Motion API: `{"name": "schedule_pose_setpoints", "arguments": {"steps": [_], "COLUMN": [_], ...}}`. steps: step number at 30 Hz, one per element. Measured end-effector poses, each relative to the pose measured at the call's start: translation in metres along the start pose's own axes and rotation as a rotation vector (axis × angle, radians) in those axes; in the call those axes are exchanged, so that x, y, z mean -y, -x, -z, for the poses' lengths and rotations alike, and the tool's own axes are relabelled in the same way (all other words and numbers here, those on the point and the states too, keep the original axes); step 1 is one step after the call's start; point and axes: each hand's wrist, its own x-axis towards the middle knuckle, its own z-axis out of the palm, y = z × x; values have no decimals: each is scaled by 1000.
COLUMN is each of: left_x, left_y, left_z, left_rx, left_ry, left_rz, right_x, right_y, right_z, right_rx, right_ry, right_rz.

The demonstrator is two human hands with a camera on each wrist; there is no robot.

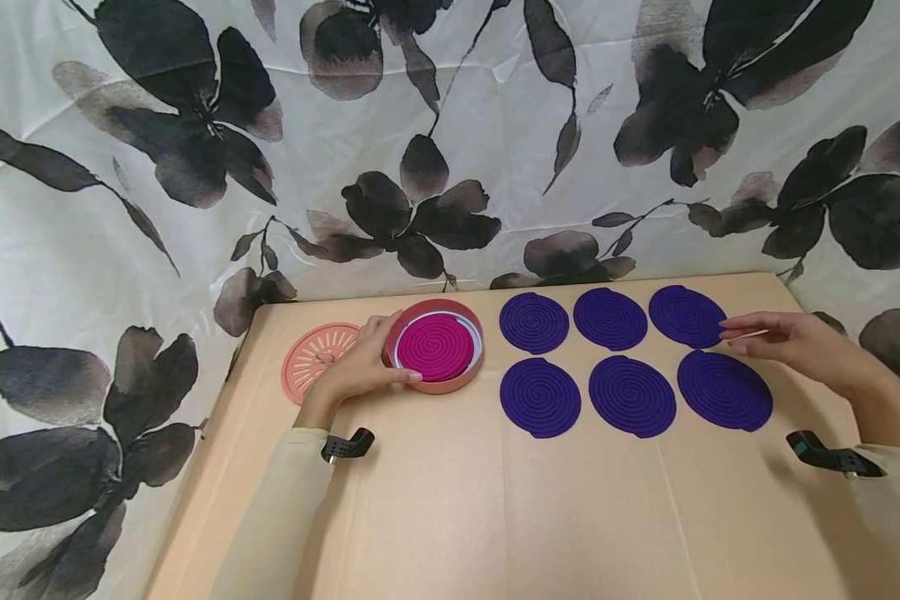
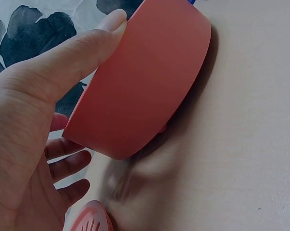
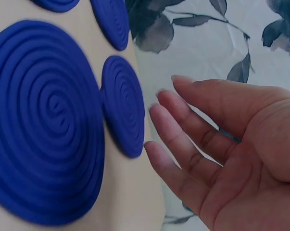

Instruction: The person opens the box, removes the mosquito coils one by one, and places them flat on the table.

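Note:
My left hand (image 1: pixel 362 354) grips the left side of a round coral holder (image 1: pixel 444 387), thumb at the front and fingers toward the back. In the left wrist view the thumb lies on the holder's edge, and several fingers are loosely bent beside it. Inside the holder lies a magenta spiral coaster (image 1: pixel 435 347), with a pale rim showing around it. At the right, my right hand (image 1: pixel 798 343) hovers by the far-right dark blue spiral coaster (image 1: pixel 687 317). Its fingers are slightly bent and hold nothing; in the right wrist view they look apart from that coaster (image 3: pixel 123 106).
Several more blue spiral coasters lie in two rows, such as the front-right coaster (image 1: pixel 724 390) and the front-left coaster (image 1: pixel 540 397). A slotted coral lid (image 1: pixel 307 354) lies left of the holder. Behind the wooden table (image 1: pixel 510 517) hangs a floral cloth (image 1: pixel 495 125).

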Motion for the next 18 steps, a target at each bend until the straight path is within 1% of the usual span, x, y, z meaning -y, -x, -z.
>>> {"name": "schedule_pose_setpoints", "arguments": {"steps": [2, 4, 8, 10, 14, 18], "left_x": [0, 0, 0, 1, 1, 1], "left_y": [-1, -1, -3, -3, -3, -3], "left_z": [0, 0, -2, -2, -1, -1], "left_rx": [-5, -9, -14, -15, -14, -13], "left_ry": [-4, -4, -1, -1, 4, 8], "left_rz": [-1, -1, 1, 0, -2, -2], "right_x": [3, 8, 20, 26, 36, 45], "right_y": [-8, -15, -29, -35, -44, -52], "right_z": [0, -1, -6, -9, -18, -26], "right_rx": [21, 22, -1, -9, -2, 12], "right_ry": [-23, -13, 17, 9, 0, 22], "right_rz": [32, 42, 19, 10, 10, -16]}}
